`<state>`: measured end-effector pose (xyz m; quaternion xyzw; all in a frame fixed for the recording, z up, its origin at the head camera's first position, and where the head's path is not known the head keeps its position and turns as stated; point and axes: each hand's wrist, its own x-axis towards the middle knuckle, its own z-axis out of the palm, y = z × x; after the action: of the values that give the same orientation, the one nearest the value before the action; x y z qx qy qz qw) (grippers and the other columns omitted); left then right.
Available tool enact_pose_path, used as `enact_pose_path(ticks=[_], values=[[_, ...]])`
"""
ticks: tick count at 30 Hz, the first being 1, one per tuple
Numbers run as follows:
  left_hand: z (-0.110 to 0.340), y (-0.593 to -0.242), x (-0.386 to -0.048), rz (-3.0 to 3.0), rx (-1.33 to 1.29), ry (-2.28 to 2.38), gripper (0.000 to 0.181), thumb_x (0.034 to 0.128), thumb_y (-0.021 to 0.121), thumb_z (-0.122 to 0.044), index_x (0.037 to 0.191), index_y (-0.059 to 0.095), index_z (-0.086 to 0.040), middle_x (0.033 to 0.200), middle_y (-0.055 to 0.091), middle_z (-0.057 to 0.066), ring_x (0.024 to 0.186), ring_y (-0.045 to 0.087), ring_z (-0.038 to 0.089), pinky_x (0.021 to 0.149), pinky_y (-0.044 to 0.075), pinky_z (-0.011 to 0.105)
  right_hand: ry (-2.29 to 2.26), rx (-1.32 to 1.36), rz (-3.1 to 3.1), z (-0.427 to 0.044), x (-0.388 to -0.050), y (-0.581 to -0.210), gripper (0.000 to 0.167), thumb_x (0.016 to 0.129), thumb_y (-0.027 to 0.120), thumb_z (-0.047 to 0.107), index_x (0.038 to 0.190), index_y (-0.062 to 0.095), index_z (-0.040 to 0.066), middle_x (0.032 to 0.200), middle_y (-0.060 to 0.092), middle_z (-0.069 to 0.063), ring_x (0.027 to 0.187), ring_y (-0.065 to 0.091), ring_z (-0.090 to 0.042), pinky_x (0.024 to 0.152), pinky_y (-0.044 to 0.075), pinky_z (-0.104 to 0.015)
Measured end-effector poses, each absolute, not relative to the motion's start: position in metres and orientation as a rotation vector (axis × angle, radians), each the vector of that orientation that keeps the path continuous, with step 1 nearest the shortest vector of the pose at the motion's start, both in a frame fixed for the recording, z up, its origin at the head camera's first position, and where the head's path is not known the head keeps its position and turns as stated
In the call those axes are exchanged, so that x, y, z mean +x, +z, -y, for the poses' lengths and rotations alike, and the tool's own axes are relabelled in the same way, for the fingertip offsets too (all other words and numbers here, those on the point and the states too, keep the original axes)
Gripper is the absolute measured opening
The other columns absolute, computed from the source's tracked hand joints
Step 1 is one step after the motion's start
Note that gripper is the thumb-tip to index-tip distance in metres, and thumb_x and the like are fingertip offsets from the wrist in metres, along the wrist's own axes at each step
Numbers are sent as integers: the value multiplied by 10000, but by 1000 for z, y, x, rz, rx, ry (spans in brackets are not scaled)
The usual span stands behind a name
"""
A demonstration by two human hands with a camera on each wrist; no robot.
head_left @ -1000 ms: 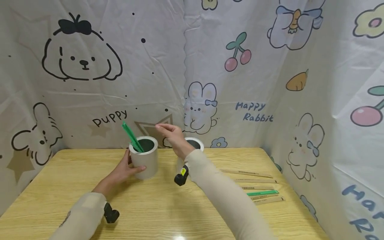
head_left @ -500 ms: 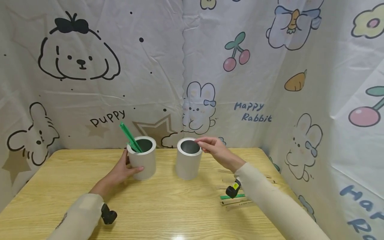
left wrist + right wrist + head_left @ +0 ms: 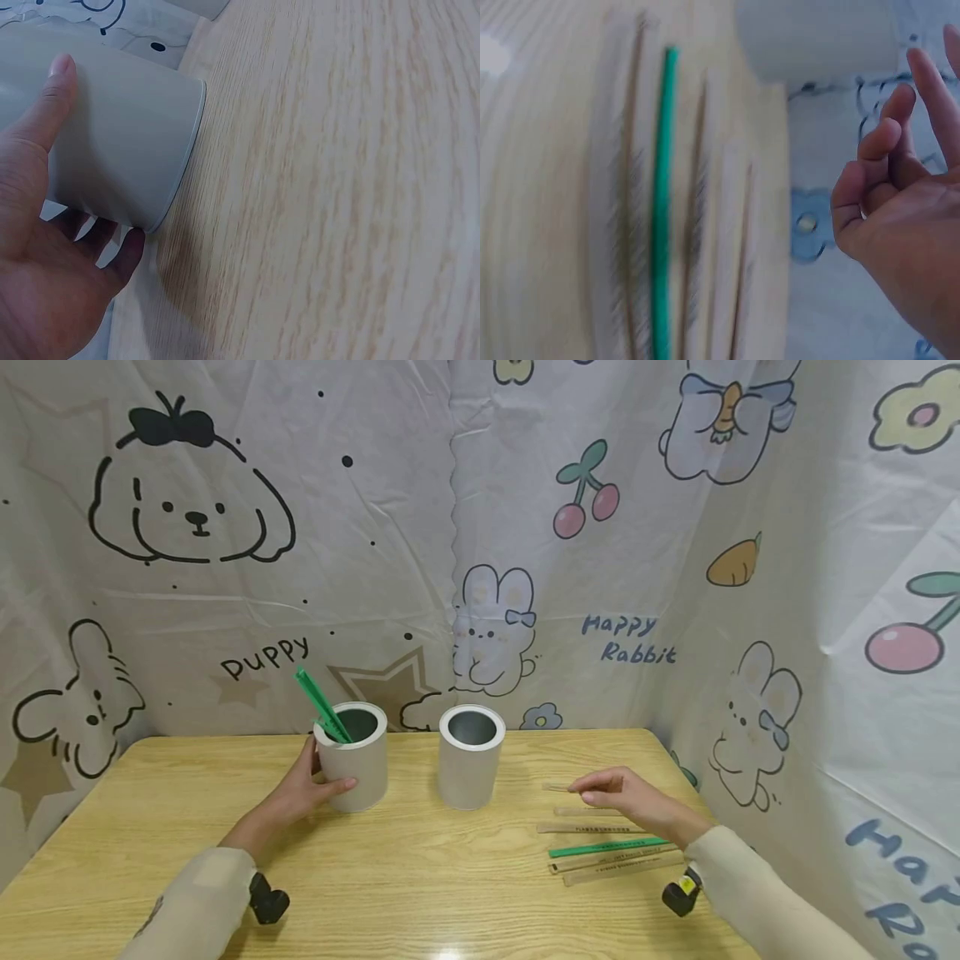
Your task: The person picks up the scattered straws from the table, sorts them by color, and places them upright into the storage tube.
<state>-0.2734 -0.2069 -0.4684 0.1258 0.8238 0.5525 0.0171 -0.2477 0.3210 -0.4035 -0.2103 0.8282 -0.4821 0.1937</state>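
Since half a second ago, the right hand (image 3: pixel 639 800) is shifted from the rim of the right cup (image 3: pixel 468 777) to the back of the row of loose straws (image 3: pixel 577 828), while the left hand (image 3: pixel 300 793) is kept on the left cup (image 3: pixel 360 777). Both cups are stood upright near the far edge of the table (image 3: pixel 450 877), which is backed by printed cloth (image 3: pixel 390 602); wood grain is seen between them and across the wide stretch in front. Six loose straws are spread toward the table's right edge, with a strip of wood left between their ends and the right cup. Their long axes are laid mostly side to side; the green straw (image 3: pixel 600 847) is angled so that its right end is set slightly farther back. From the left cup, leaning straws (image 3: pixel 322 702) are pointed up and to the left. By the left hand's grip the left cup is clasped, with the thumb laid across its front and the fingers bent behind. By the right hand's grip no straw is seen held: its fingers are loosely bent and partly spread, close to the far straw (image 3: pixel 555 787); whether it is touched cannot be told.
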Motion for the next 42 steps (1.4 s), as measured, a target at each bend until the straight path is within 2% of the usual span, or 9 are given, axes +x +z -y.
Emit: enact_pose_path(ticks=[4, 7, 10, 17, 22, 28, 34, 38, 42], values=[[206, -467, -273, -2555, 389, 1719, 1018, 935, 739, -193, 1612, -18, -119, 1606, 234, 312, 1465, 265, 546, 1155, 229, 744, -1267, -572, -2341, -353, -243, -418, 407, 1039, 573, 225, 1351, 598, -36, 1463, 499, -313, 1301, 550, -359, 1070, 496, -469], [206, -467, -272, -2558, 374, 1709, 1017, 937, 738, -203, 1609, -20, -112, 1604, 232, 320, 1465, 263, 546, 1157, 231, 742, -1222, -530, -2355, -371, -240, -428, 404, 1021, 608, 209, 1344, 607, -34, 1412, 559, -285, 1218, 611, -250, 959, 545, -290], [206, -466, -271, -2560, 372, 1709, 1015, 938, 737, -201, 1608, -20, -107, 1595, 243, 330, 1460, 271, 548, 1155, 237, 742, -1220, -503, -2359, -380, -238, -439, 372, 983, 665, 181, 1291, 650, -27, 1346, 615, -267, 1087, 641, -109, 866, 546, -208], [205, -465, -269, -2577, 401, 1708, 1006, 938, 732, -161, 1606, -16, -87, 1568, 284, 338, 1434, 316, 551, 1143, 269, 737, -1254, -771, -2345, -390, -242, -468, 254, 932, 695, 44, 1138, 697, -105, 1122, 694, -294, 955, 689, -35, 804, 582, -199], [205, -466, -269, -2581, 404, 1703, 1005, 938, 731, -159, 1601, -20, -78, 1566, 284, 336, 1433, 318, 553, 1139, 279, 736, -1223, -816, -2426, -385, -245, -474, 181, 892, 735, 46, 1027, 738, -75, 995, 699, -243, 814, 615, -2, 697, 545, -196], [207, -467, -271, -2584, 398, 1698, 1018, 938, 734, -177, 1609, -28, -103, 1565, 295, 334, 1431, 328, 545, 1131, 305, 727, -1174, -790, -2539, -381, -245, -474, 118, 891, 742, 65, 961, 766, -28, 951, 716, -187, 838, 605, -15, 734, 520, -201], [205, -467, -271, -2582, 410, 1699, 1018, 938, 735, -179, 1606, -28, -87, 1577, 272, 334, 1435, 315, 554, 1138, 295, 727, -1172, -683, -2618, -378, -243, -458, 118, 936, 709, 121, 962, 770, 24, 933, 726, -128, 754, 527, -5, 651, 452, -196], [205, -468, -272, -2586, 421, 1700, 1018, 940, 731, -170, 1606, -34, -87, 1585, 259, 333, 1440, 306, 559, 1143, 283, 729, -1232, -622, -2614, -360, -243, -434, 201, 972, 672, 147, 1028, 748, -30, 934, 704, -109, 725, 517, -20, 632, 465, -209], [206, -468, -272, -2585, 427, 1708, 1008, 941, 728, -158, 1605, -27, -86, 1585, 257, 334, 1440, 305, 561, 1141, 285, 731, -1392, -528, -2550, -325, -242, -408, 296, 989, 657, 183, 1123, 703, -78, 973, 679, -40, 795, 554, -64, 713, 494, -254]])
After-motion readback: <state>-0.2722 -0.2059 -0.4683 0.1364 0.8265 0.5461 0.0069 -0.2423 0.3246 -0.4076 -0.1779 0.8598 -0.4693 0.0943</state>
